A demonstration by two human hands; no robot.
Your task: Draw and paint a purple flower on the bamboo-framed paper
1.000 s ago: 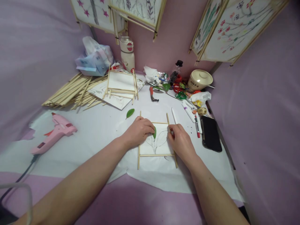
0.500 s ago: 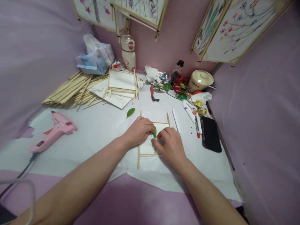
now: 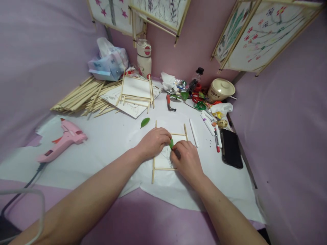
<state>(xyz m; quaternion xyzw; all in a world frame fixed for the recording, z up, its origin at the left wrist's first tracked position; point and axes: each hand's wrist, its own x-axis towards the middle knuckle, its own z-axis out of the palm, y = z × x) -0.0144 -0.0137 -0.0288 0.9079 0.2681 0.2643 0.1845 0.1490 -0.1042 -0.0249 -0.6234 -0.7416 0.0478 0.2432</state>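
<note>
A small green leaf [image 3: 171, 143] is held upright between my two hands over a white panel [image 3: 159, 162] with thin dark line drawing on it. Thin wooden sticks form a frame [image 3: 153, 173] around this panel. My left hand [image 3: 156, 142] pinches the leaf's upper end, its wrist lying across the frame's left stick. At the leaf's lower end are the closed fingertips of my right hand [image 3: 188, 157], which covers the panel's right part. Another green leaf [image 3: 145, 122] lies on the white sheet beyond my left hand.
A pink glue gun [image 3: 63, 139] lies at left, its cord running off the edge. Bundled sticks [image 3: 74, 97], a small stick frame [image 3: 136, 86] and a bottle [image 3: 144, 59] stand behind. Markers [image 3: 194, 132] and a black phone [image 3: 231, 148] lie right. Painted panels [image 3: 270, 34] hang above.
My right thumb and fingers have drawn together at the leaf's lower end. My left hand keeps its pinch. The whole view has shifted slightly, so everything sits a little further right.
</note>
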